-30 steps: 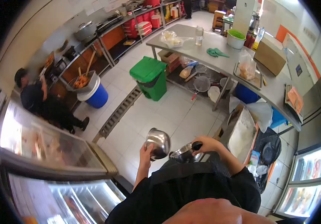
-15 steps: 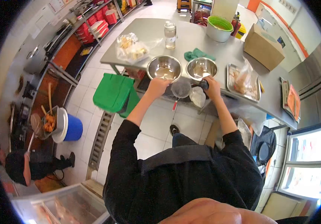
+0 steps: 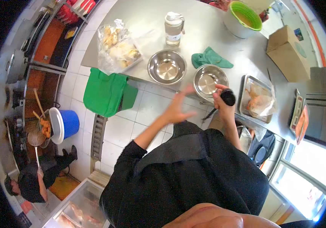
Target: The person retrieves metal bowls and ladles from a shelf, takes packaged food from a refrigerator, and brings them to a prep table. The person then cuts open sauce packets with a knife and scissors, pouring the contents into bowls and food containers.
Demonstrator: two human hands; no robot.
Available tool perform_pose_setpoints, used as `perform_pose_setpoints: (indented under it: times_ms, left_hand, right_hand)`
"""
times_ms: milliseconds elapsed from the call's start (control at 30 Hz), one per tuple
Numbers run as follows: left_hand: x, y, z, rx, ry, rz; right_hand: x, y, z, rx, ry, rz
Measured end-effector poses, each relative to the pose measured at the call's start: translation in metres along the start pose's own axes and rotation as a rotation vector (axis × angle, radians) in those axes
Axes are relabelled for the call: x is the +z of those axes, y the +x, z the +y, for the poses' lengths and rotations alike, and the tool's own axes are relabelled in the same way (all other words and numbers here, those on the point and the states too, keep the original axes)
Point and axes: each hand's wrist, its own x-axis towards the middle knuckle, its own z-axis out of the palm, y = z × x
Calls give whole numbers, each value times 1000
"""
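Observation:
My left hand (image 3: 177, 108) is in the air before the table's front edge, fingers spread, blurred and holding nothing. My right hand (image 3: 223, 104) is closed around a thick black cylindrical object (image 3: 228, 97) with a round end; its kind is unclear. Those fingers are at the right rim of a small steel bowl (image 3: 207, 84), whose inside looks bare. Left of it, a larger steel bowl (image 3: 166, 67) sits near the table edge, apart from both hands. A crumpled green cloth (image 3: 210, 59) lies behind the small bowl.
The steel table (image 3: 140, 22) bears bagged food (image 3: 123, 51), a bottle (image 3: 174, 29), a green colander (image 3: 246, 17), a cardboard box (image 3: 288, 53) and a tray (image 3: 243, 104). A green bin (image 3: 106, 93) stands front left. Another person (image 3: 37, 180) holds a skimmer (image 3: 36, 140) at far left.
My left hand has come off the larger bowl and opened. My right hand keeps the black object. A strainer and a white bag seen before between the hands are out of sight. The view has shifted.

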Motion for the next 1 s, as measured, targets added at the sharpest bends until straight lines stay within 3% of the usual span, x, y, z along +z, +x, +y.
perform_pose_setpoints:
  times_ms: [33,67,100,167,200,233,300,333,400,467,500,533,567,600,667,700,767,800,833,867,900,933,967,1000]
  left_hand:
    - [23,-5,7,-35,-106,-7]
    - [38,-6,9,-64,-214,-14]
    - [36,-3,11,-74,-211,-11]
    - [34,5,18,-348,-354,-239]
    - [36,5,20,-258,-373,-92]
    - [31,6,18,-257,-370,-87]
    - [16,7,18,-503,-551,-159]
    - [16,7,15,-501,-547,-149]
    - [14,6,6,-427,-325,133]
    - [-5,5,-1,-551,-75,355]
    - [-23,-2,-10,-572,200,347]
    - [-44,-9,-19,-591,474,332]
    - [-67,-13,-17,-711,560,227]
    - [-82,-15,-14,-834,641,126]
    - [-85,-12,-26,-793,700,134]
    - [-88,-12,-31,-737,771,136]
    - [-88,10,-11,-813,554,272]
    - [-84,7,-17,-647,495,485]
    - [-83,-1,-42,-492,502,612]
    - [-85,-9,-25,-484,690,675]
    - [-82,-30,-32,-489,792,684]
    - [-81,-51,-39,-388,717,874]
    - [-77,-81,-47,-401,640,892]
    - [-77,-122,-28,-431,518,989]
  right_hand:
    - [7,1,-2,309,533,0]
    - [19,3,-8,335,625,18]
    - [21,7,-6,344,629,15]
    - [24,17,-1,346,741,-102]
    - [22,22,-2,395,724,-112]
    - [22,25,-2,395,724,-118]
    - [23,30,-4,331,656,-228]
    - [28,30,-13,369,602,-225]
    - [26,32,-15,383,647,-173]
    - [9,41,1,313,623,-6]
    - [-30,49,43,276,759,-208]
    - [-32,53,36,149,134,-84]
    - [-33,57,25,13,-491,42]
    - [-34,59,19,12,-493,33]
    - [-35,59,13,232,-1257,-220]
    - [-39,63,25,216,-1262,-245]
    - [-45,83,62,212,-1372,-429]
    - [-39,81,61,143,-1396,-374]
    - [-31,81,53,-27,-1464,-402]
    - [-18,70,40,-263,-1509,-323]
    - [4,71,15,-62,-1403,-385]
    - [13,78,27,-315,-1370,-387]
    - [25,92,38,-555,-1114,-495]
    - [59,83,30,-600,-1080,-495]
